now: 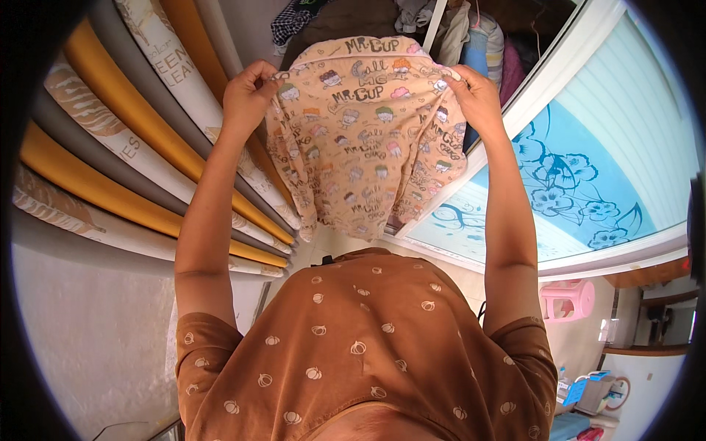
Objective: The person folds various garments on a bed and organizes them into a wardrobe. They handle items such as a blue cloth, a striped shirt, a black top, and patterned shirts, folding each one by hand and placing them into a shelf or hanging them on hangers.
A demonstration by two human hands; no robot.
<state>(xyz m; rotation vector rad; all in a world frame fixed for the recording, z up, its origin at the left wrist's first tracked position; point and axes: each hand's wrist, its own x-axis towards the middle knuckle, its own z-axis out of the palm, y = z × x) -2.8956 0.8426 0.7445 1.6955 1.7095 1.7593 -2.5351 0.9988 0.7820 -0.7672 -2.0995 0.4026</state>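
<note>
A peach long-sleeved shirt (358, 132) with a collar hangs spread out in front of me, printed all over with cartoon cupcakes and lettering. My left hand (251, 93) pinches it at the left shoulder, thumb against the fabric. At the opposite shoulder my right hand (475, 98) grips the cloth the same way. The sleeves droop at both sides, and the lower hem hangs above the tiled floor. Both my arms are stretched forward at about the same height.
Striped curtains (165, 132) in yellow, grey and white hang along the left. Beyond the shirt, an open wardrobe (513, 33) holds piled clothes (342, 22). Its sliding door (573, 171), with blue flower patterns, stands to the right. A pink plastic stool (568, 300) is on the floor at right.
</note>
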